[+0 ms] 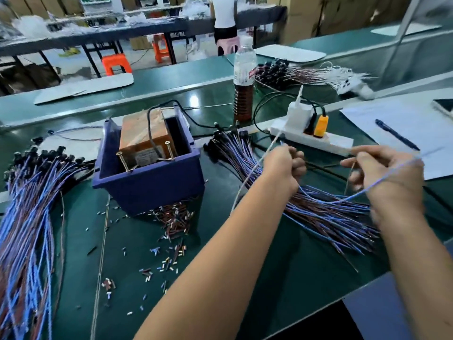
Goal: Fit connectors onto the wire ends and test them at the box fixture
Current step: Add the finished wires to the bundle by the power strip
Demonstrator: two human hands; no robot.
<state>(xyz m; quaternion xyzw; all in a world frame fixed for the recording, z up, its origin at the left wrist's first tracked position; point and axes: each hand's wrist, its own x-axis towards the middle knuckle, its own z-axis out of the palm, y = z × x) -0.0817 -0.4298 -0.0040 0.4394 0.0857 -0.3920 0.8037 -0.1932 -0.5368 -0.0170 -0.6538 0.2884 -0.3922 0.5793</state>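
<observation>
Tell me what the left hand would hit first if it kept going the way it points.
Probably the white power strip, just beyond the left hand; depth is unclear.

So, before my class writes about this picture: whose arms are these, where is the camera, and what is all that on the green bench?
There is no machine here. A person wears the camera on their head, so you look down at their own arms. The left hand and right hand each pinch part of one thin blue wire. Bundles of blue and brown wires lie right and left. A blue box holds a brown block with two screws, probably the tester. Small loose connectors lie scattered in front. Behind stand a bottle and a power strip; a pen lies on paper.
</observation>
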